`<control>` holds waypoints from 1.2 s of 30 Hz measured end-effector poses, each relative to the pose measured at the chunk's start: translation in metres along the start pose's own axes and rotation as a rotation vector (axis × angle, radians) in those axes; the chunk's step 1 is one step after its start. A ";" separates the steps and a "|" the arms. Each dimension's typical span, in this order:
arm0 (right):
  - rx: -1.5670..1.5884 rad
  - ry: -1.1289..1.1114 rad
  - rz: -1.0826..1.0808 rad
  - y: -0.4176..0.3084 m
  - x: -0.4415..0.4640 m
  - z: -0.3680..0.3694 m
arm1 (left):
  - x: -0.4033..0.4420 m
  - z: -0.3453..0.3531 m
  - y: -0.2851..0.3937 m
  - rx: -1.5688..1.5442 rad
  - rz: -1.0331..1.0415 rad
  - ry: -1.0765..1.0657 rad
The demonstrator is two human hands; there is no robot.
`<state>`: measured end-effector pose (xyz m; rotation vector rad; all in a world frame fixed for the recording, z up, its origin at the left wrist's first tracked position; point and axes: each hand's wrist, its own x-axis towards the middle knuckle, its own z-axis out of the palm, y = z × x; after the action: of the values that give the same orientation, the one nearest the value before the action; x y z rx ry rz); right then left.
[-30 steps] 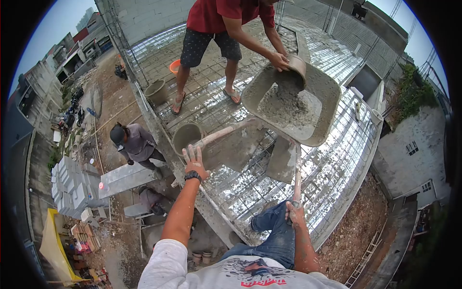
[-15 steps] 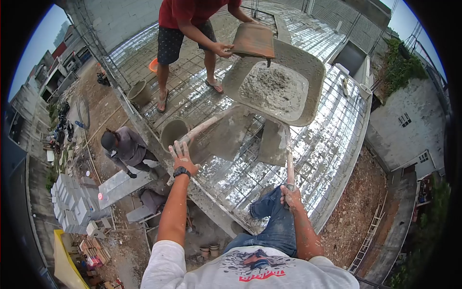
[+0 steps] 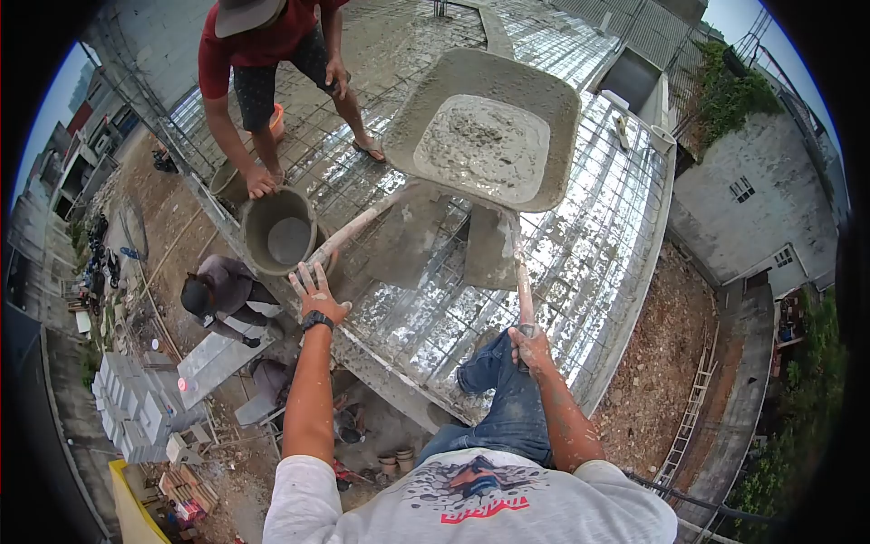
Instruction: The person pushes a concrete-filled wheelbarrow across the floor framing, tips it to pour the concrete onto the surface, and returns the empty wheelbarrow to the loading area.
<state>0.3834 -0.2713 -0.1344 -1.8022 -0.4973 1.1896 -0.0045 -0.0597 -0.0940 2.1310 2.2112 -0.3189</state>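
Note:
A wheelbarrow (image 3: 569, 136) stands in front of me with wet grey concrete (image 3: 485, 145) in its tray. My right hand (image 3: 528, 346) is wrapped around the end of its right handle (image 3: 523, 281). Over the left handle (image 3: 362, 220) is my left hand (image 3: 319, 297), fingers spread; whether the palm touches the handle is unclear. Just beyond those fingertips a cement-smeared bucket (image 3: 313, 213) shows grey inside. A co-worker in a red shirt (image 3: 217, 68) bends over it, one hand (image 3: 263, 184) at its rim and the other near the knee.
Steel rebar mesh (image 3: 435, 340) covers the shiny deck underfoot. The deck's left edge (image 3: 390, 385) drops to ground where another person (image 3: 222, 290) works near stacked grey blocks (image 3: 136, 399). At the right edge is a drop to rubble (image 3: 643, 372). An opening (image 3: 634, 80) lies at the far right.
The bucket tipped over the wheelbarrow is gone from above it. The co-worker has bent down to the left, a hand now at a bucket rim. The concrete lies flatter; my hands keep their places.

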 end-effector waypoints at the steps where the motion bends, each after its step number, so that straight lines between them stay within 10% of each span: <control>1: 0.009 -0.009 -0.010 -0.002 -0.001 0.001 | -0.001 -0.001 0.001 0.001 -0.004 -0.006; 17: -0.323 0.171 -0.043 0.006 0.005 0.006 | -0.002 0.013 0.002 -0.086 -0.033 0.161; 23: -0.809 0.353 -0.427 -0.029 -0.004 -0.002 | 0.004 0.018 0.003 -0.060 -0.061 0.232; 36: -0.930 0.260 -0.622 -0.178 0.305 -0.025 | 0.113 0.022 0.013 0.044 -0.231 0.196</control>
<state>0.5699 0.0301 -0.1392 -2.2325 -1.4904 0.2605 0.0014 0.0474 -0.1372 2.0082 2.5903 -0.1758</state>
